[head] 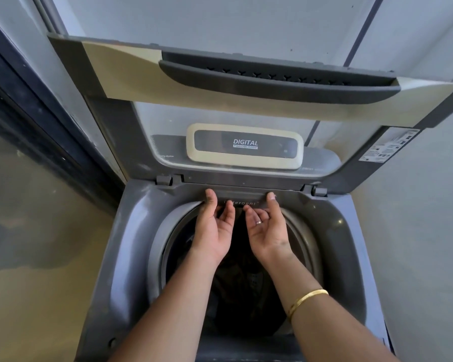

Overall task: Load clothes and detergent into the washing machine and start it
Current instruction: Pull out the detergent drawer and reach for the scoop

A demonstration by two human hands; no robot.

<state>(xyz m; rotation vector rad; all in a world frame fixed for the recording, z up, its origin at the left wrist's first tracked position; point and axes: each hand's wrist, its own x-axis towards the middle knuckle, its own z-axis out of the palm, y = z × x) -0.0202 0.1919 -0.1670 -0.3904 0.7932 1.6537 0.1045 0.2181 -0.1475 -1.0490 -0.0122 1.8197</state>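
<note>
A grey top-loading washing machine [131,231] stands below me with its glass lid [220,82] raised upright. Dark clothes [249,288] lie deep in the drum. At the back rim of the opening sits the detergent drawer [242,198], marked "Detergent". My left hand [215,226] and my right hand [267,226] reach palm-up across the drum, thumbs on the drawer's top edge and fingers curled under its front. A ring is on my right hand and a gold bangle [307,299] on that wrist.
The control panel [246,146], labelled "DIGITAL", shows through the raised lid. A dark-framed glass door [32,158] runs along the left. Pale walls close in behind and to the right of the machine.
</note>
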